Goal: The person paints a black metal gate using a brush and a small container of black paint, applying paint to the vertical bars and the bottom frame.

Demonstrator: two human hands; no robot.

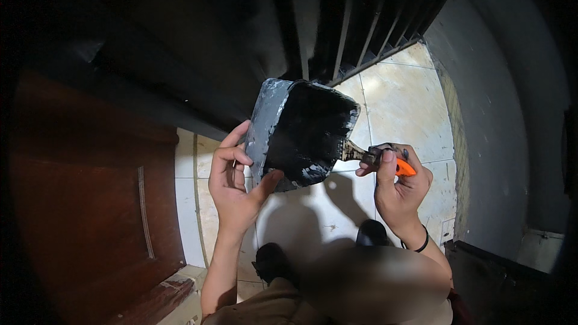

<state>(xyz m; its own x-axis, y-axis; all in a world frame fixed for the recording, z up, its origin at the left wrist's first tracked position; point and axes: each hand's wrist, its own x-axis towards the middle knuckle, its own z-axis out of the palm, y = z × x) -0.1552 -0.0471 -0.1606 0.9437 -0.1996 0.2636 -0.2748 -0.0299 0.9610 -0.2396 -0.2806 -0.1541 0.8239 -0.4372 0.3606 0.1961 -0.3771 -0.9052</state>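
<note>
My left hand grips a squarish paint container by its left side, thumb over the near rim and fingers against the grey, paint-smeared wall. Black paint coats the inside that faces me; how deep it lies I cannot tell. In my right hand is a paintbrush with an orange-ended handle, pinched between thumb and fingers. The brush's bristle end meets the container's right rim, and its tip is hidden against the black. Dark paint marks my right fingers.
A black barred metal gate stands ahead, over a pale tiled floor. To the left is a reddish-brown wooden door or panel. A grey wall curves along the right. My dark shoes show below.
</note>
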